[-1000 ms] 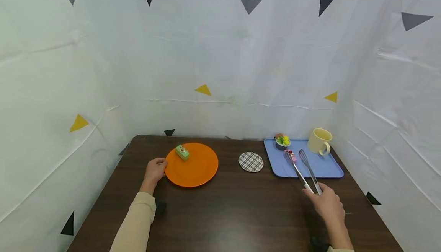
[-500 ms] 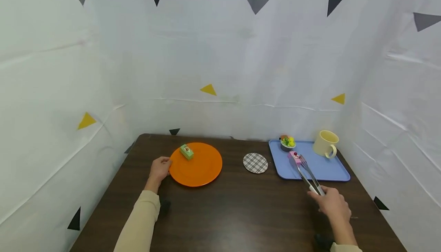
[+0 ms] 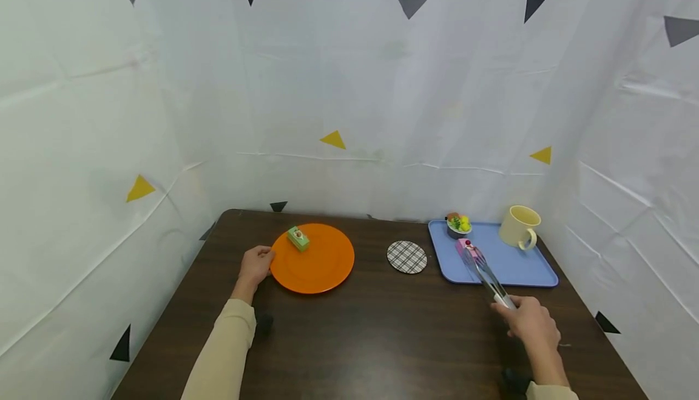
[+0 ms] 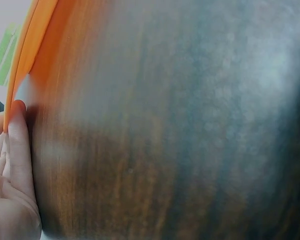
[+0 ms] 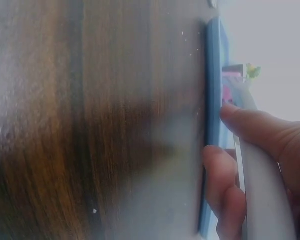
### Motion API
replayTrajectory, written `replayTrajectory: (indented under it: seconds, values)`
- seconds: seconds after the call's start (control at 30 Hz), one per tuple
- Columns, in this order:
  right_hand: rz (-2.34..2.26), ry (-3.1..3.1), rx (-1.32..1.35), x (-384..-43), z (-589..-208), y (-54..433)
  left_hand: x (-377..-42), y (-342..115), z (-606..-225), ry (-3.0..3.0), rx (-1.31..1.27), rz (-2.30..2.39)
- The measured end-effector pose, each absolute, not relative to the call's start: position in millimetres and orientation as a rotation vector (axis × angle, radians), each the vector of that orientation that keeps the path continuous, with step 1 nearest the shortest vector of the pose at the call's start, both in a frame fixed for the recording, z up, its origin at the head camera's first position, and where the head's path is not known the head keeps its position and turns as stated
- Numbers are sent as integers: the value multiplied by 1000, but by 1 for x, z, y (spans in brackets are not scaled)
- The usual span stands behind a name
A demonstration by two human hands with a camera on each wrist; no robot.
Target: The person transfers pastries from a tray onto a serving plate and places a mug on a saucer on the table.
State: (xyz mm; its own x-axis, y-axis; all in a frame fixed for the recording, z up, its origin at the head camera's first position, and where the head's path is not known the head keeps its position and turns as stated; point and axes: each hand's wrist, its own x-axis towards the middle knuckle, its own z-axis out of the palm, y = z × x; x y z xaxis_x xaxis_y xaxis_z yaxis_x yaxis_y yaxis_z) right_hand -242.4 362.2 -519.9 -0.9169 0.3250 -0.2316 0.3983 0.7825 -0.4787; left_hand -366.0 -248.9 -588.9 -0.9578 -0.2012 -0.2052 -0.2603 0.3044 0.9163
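The pink cake (image 3: 465, 245) is on the blue tray (image 3: 510, 271) at the tips of the tongs (image 3: 501, 296), though whether they pinch it is unclear. The right grip (image 3: 532, 321) is curled round the tongs; the left grip (image 3: 256, 266) pinches the orange plate (image 3: 314, 272), which bears a green cake (image 3: 298, 239), on the counter (image 3: 360, 339).
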Motion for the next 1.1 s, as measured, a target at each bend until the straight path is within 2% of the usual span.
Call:
replayTrajectory:
  seconds: [0.6,1.1]
  values:
    - [-837,2830,581,-239,-515,358,-362,-248,-586,2506,-439,1760]
    - [-926,2883,516,-247,-508,327,-365,-251,-590,2511,-422,1755]
